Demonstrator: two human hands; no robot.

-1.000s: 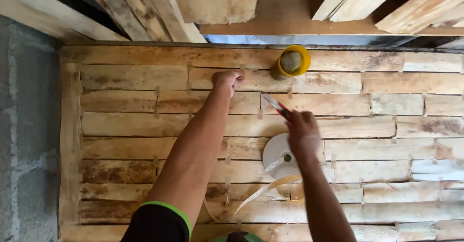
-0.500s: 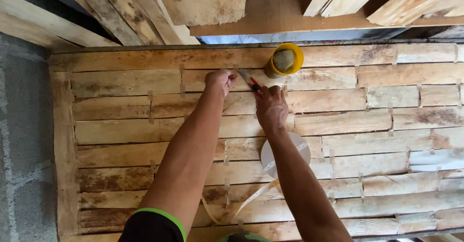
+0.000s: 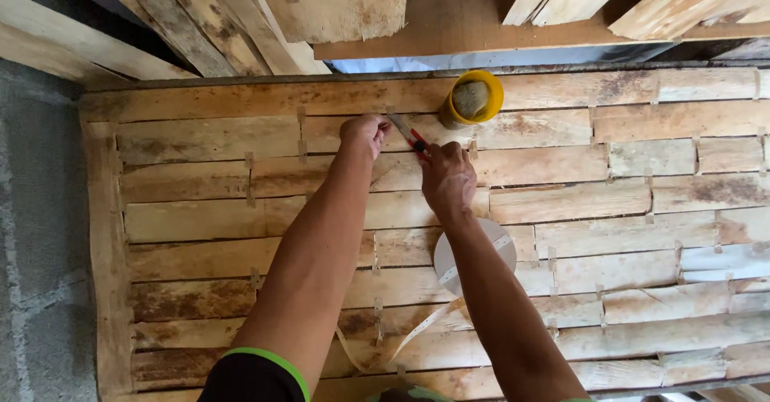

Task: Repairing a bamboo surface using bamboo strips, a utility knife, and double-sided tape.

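Note:
A flat panel of thin wooden veneer strips lies below me, its pieces joined by short bits of tape. My left hand presses fingertips down on a strip near the panel's top edge. My right hand is closed around a red-handled knife, whose blade points up-left toward the left fingers. A white roll of paper tape lies on the panel under my right forearm, and its loose end trails down to the lower edge.
A yellow cup with a greyish lump inside stands on the panel just right of the hands. Rough planks are stacked beyond the top edge. A grey concrete floor borders the panel on the left.
My right hand has travelled up from beside the tape roll to the top strips, bringing the knife next to my left fingers. The left hand stays pressed in place.

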